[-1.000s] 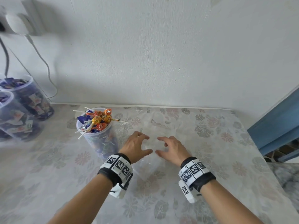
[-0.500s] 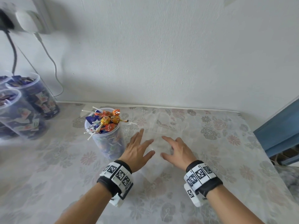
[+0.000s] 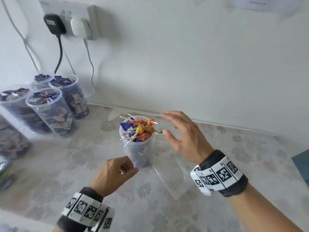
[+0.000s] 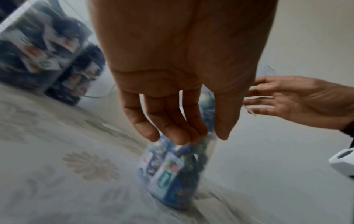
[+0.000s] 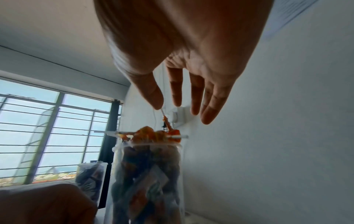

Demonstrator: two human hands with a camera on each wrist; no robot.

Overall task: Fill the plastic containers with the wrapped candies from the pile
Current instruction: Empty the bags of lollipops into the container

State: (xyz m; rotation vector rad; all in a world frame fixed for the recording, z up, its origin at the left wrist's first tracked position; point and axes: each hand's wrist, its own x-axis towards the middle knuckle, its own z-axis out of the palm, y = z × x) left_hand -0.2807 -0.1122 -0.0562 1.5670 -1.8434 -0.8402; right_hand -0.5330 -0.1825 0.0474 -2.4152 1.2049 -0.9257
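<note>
Beside filled containers [image 3: 43, 108], wall chargers [image 3: 66, 25] above.

Floral-cloth table [image 3: 250, 148]; candy container [image 3: 138, 148] centre; filled containers [image 3: 50, 111] far-left.

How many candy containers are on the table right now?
5 clear: one between the hands, four at back left. A blurred one at the left edge may add.

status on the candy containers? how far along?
Done: four containers by the wall look full. In hand: the middle container is heaped with lollipops; the right hand is open beside its rim, the left hand near its base, holding nothing visible. Left: no loose pile in view; only the empty clear bag.
</note>
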